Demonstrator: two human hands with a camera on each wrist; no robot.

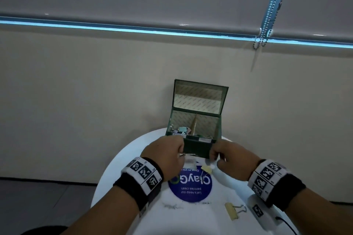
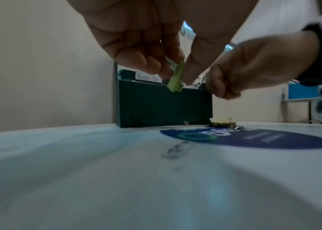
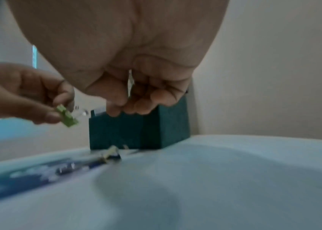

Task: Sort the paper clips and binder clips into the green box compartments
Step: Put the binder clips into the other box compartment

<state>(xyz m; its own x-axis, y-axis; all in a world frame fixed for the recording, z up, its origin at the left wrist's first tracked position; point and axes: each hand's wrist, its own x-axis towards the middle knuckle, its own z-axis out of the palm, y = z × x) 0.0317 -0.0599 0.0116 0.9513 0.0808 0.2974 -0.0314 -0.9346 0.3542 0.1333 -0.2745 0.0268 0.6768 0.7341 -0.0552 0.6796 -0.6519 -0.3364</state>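
Observation:
The green box stands open at the far edge of the round white table, lid up. Its left compartment holds several binder clips; thin wire clips lie in the right one. My left hand hovers just before the box's front wall and pinches a small green binder clip between thumb and fingers. My right hand hangs beside it at the box's right front corner. Its fingers are curled against the thumb, and nothing shows between them.
A yellow binder clip lies on the blue round sticker under my hands. A larger yellow one sits near the table's front right. A paper clip lies front centre. A white device with cable is at right. The wall stands right behind the box.

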